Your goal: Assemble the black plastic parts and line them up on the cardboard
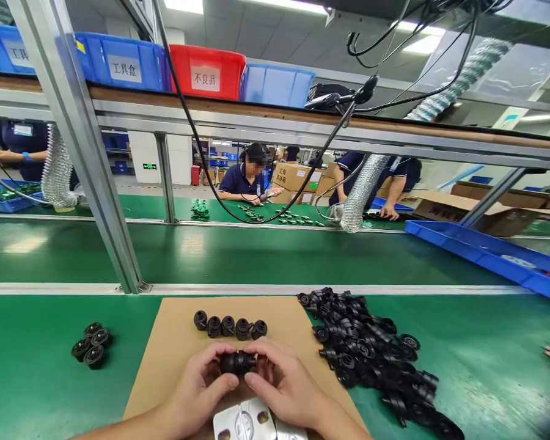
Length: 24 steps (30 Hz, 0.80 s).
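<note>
Between my two hands is a black ribbed plastic part (237,363), held sideways over the cardboard sheet (165,354). My left hand (206,382) grips its wider left end with thumb and fingers. My right hand (284,382) closes round the narrower right end. Just below the hands sits a silver metal fixture (245,421) with slots, partly cut off by the frame's bottom edge. Beyond my fingers stands a row of several small black plastic parts (228,326) on the cardboard.
A large heap of black parts (366,348) lies to the right. Several round black parts (94,345) sit at left on the green table (22,366). A metal post (91,159) rises at left. Cables (256,221) hang ahead. Across the belt, a person (245,180) sits.
</note>
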Available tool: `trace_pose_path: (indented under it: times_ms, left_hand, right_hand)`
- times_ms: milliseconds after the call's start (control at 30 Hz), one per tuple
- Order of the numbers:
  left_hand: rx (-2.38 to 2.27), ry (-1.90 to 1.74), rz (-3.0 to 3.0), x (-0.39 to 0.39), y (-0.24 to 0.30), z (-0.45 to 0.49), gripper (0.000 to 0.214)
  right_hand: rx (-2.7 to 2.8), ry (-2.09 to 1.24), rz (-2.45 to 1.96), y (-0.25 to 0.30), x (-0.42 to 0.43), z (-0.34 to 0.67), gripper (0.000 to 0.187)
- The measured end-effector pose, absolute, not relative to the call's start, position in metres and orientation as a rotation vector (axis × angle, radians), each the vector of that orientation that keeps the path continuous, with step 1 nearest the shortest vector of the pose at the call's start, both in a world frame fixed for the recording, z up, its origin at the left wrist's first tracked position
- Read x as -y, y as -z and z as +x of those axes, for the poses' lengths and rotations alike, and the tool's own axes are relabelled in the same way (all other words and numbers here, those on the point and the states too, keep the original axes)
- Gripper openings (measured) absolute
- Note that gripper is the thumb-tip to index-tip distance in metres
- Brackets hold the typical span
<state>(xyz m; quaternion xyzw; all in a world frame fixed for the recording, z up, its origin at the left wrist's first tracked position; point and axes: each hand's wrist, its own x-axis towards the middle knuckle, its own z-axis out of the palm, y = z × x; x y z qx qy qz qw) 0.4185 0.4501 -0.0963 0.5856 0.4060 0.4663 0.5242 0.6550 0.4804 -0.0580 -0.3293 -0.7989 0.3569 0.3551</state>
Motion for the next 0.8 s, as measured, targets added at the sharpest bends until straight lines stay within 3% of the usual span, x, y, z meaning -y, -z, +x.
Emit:
trace_pose_path:
  times_ms: [533,733,800]
  left_hand:
    - [-1.098,-1.073,1.502,-0.453,0.086,0.420,0.033]
    - [-1.150,-1.126,1.566,-0.448,0.090,0.410,0.031]
    - [-1.154,-1.175,1.500,-0.448,0.095,0.415,0.037]
  right_hand:
    - [2.353,-0.510,-0.657,0.052,-0.484,0.660,0.032]
    - [2.278,-0.587,-0.939,0.054,-0.477,0.643,0.019]
    - [2.310,-0.558,-0.982,0.054,-0.472,0.638,0.026]
